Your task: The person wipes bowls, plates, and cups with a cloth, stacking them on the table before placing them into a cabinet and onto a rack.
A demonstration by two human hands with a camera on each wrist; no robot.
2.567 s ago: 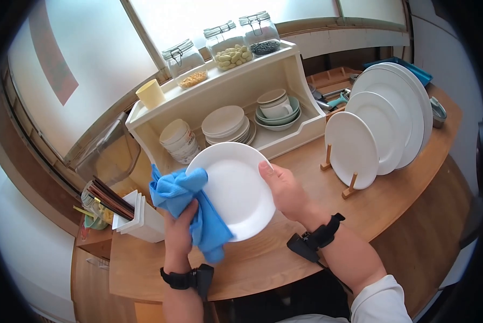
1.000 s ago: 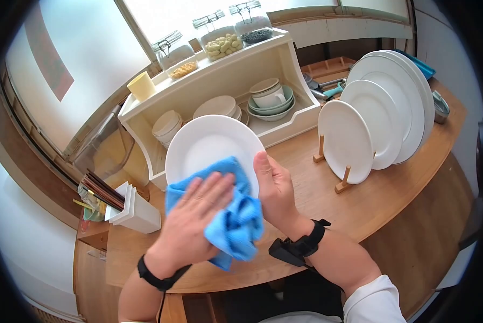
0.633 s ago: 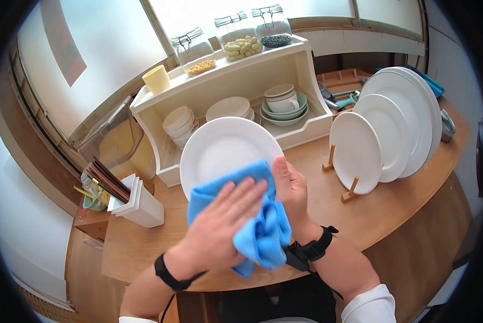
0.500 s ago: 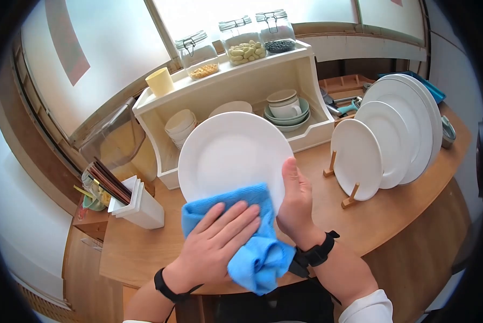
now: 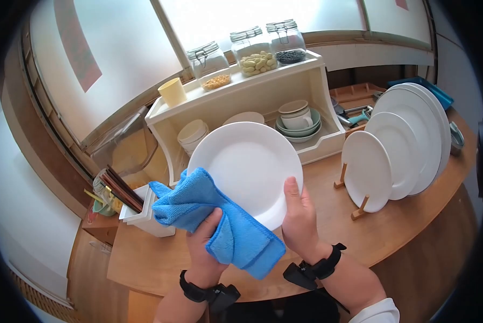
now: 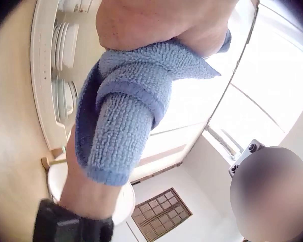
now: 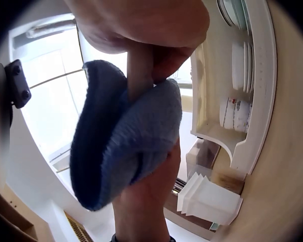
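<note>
A white plate (image 5: 247, 167) is held up above the wooden table, its face toward the head camera. My right hand (image 5: 300, 223) grips its lower right rim, thumb on the front and fingers behind. A blue cloth (image 5: 247, 237) covers the plate's lower left edge and drapes below it. My left hand (image 5: 205, 250) holds the cloth at that edge, thumb over it, the other fingers hidden. In the left wrist view the cloth (image 6: 123, 111) hangs in folds under my left hand (image 6: 161, 22). In the right wrist view my right hand (image 7: 146, 25) pinches the plate's edge (image 7: 140, 70) above the cloth.
Behind the plate stands a cream shelf (image 5: 241, 81) with jars on top and dishes inside. Plates (image 5: 366, 172) stand in a wooden rack at the right, beside a utensil tray (image 5: 357, 97). White containers (image 5: 152, 218) with chopsticks are at the left.
My left hand has gone from lying flat on the cloth over the plate's face to gripping the cloth at the plate's lower left edge. My right hand still holds the rim.
</note>
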